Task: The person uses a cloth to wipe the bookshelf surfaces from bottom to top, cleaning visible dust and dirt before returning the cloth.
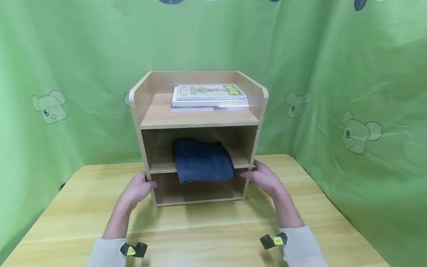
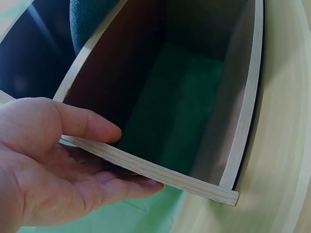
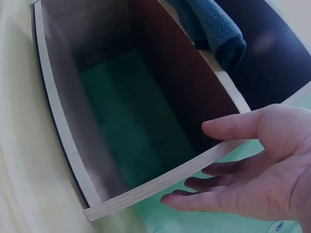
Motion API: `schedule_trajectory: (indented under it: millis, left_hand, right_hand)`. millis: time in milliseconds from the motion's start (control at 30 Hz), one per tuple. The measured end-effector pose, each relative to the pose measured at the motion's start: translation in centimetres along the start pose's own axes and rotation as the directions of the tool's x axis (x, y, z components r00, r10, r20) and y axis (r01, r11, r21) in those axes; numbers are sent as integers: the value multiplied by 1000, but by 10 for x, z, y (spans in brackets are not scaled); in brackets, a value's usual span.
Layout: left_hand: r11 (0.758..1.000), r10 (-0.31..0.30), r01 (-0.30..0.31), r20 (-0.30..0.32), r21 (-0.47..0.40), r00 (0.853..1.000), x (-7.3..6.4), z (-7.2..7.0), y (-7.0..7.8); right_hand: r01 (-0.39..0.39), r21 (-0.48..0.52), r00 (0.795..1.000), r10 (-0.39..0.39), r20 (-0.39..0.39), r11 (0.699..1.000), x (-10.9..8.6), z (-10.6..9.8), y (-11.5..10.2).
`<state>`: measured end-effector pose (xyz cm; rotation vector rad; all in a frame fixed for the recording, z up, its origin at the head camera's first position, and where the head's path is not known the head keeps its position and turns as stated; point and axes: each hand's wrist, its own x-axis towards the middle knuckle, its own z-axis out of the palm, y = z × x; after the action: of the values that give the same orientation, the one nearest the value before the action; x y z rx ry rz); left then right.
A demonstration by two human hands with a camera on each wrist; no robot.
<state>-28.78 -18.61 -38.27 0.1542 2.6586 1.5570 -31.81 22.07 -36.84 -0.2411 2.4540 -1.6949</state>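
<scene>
A light wood shelf unit stands on the table. My left hand grips its left side panel low down, thumb inside the front edge and fingers against the outer face. On the other side my right hand is around the right panel, its thumb over the front edge. The right fingers are loosely extended outside that panel, their tips showing a small gap from it. A folded dark blue cloth lies on the middle shelf and hangs over its front.
A small stack of books lies on the top shelf. The wooden table extends around the unit. A green curtain with printed bear faces hangs behind and along both sides.
</scene>
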Motion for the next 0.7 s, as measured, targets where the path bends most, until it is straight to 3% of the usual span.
schedule_trajectory:
  millis: [200,500,600,700]
  left_hand:
    - [1000,10,-10,-17,8,1000,-2,-2,4]
    - [999,39,-38,-9,33,999,-5,-7,14]
    - [992,45,-44,-1,117,999,-8,-11,15]
    - [963,53,-53,5,265,999,-14,-18,21]
  right_hand:
    - [-29,31,998,27,51,999,4,2,5]
    - [-16,27,999,15,39,1000,-3,4,0]
    - [-18,27,999,17,38,999,-4,5,-1]
    - [-25,20,999,24,36,999,-4,5,0]
